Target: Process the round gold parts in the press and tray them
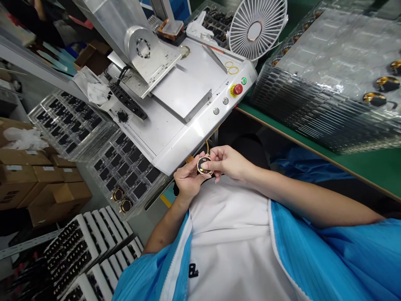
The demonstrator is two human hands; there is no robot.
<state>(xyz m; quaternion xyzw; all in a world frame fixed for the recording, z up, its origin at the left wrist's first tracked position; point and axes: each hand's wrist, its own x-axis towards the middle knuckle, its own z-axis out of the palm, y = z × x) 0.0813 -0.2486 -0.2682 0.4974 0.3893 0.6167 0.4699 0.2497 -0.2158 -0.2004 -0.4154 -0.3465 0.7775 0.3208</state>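
Observation:
Close to my chest, in front of the white machine's edge, I hold a round watch case (205, 164) with a gold rim and a black face. The fingers of my left hand (189, 177) grip its left side and lower edge. My right hand (231, 162) pinches it from the right, with the thumb pressed on the black face. A small yellow spot shows beside that thumb. The underside of the watch case is hidden by my fingers.
A white machine (175, 146) with a red stop button (237, 89) stands ahead. At left, a clear tray (125, 171) holds dark square parts and two gold-rimmed watch cases. Stacked clear trays (313, 100) and a white fan (255, 29) are at right.

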